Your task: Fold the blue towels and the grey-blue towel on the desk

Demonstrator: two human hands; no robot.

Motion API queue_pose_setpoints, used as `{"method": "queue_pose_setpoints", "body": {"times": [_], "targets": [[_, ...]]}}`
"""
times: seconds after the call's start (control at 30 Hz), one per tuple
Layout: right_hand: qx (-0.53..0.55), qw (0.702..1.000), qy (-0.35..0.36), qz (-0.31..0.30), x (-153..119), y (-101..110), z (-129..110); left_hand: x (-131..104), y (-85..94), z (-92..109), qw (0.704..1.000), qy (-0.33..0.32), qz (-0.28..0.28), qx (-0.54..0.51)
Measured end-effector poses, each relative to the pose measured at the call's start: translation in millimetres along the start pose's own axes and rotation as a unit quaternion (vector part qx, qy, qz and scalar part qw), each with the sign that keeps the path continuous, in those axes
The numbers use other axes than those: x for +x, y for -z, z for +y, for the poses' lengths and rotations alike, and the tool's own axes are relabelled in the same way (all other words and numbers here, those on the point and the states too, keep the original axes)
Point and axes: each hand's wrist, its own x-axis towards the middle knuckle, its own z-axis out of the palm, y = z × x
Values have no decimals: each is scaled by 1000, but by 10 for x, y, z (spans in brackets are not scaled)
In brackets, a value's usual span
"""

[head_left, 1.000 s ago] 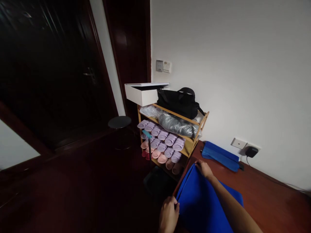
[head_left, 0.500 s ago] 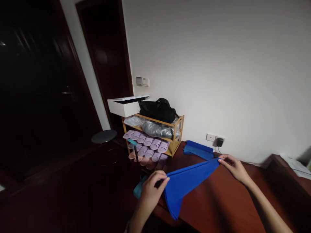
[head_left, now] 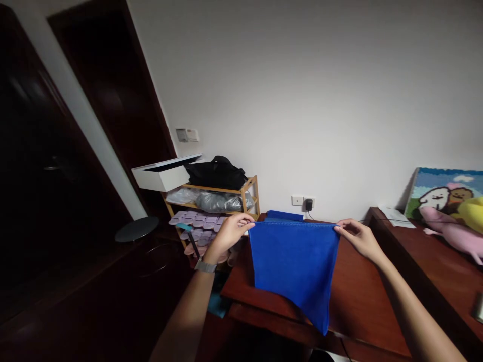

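Observation:
A blue cloth (head_left: 294, 264) hangs stretched between my two hands, its hemmed top edge nearly level. My left hand (head_left: 234, 230) pinches the top left corner, and a metal-banded watch (head_left: 206, 266) is on that wrist. At the top right corner, my right hand (head_left: 356, 237) grips the cloth between thumb and fingers. The lower edge slants down to a point at the right. Behind it, more folded blue cloth (head_left: 285, 216) lies at the far end of the reddish-brown wooden table (head_left: 362, 296), partly hidden by the held piece.
Left of the table stands a wooden rack (head_left: 249, 191) with lilac slippers (head_left: 196, 219), a black bag (head_left: 217, 173) and a white box (head_left: 162, 176). A round stool (head_left: 136, 230) is farther left. At right, a pink plush toy (head_left: 453, 231) and a picture (head_left: 445, 186) rest on a raised surface.
The cloth has gone from a slanted, folded triangle to an opened sheet with a level top edge. My left hand has risen, and the view has turned right.

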Motion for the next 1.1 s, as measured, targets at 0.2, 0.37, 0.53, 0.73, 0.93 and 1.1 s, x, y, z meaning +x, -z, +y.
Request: {"method": "queue_pose_setpoints", "body": {"times": [0.2,0.37,0.53,0.73,0.93,1.1], "targets": [[-31,999,6,19,-209,363,-3,19,-287,175,999,-3,-48,-23],[-101,994,8,46,-399,720,-37,-1,-509,332,993,2,-99,-57],[-209,966,8,151,-532,1098,82,-265,-995,640,975,22,-192,-106],[-240,940,-27,242,-215,1079,455,-691,-1913,670,917,129,-265,-267],[-255,964,-55,58,497,-12,1120,-878,-2374,-267,917,190,-150,-317],[-223,968,-80,-79,485,-1472,1520,-1091,-2329,-1373,932,268,-77,-232]]}}
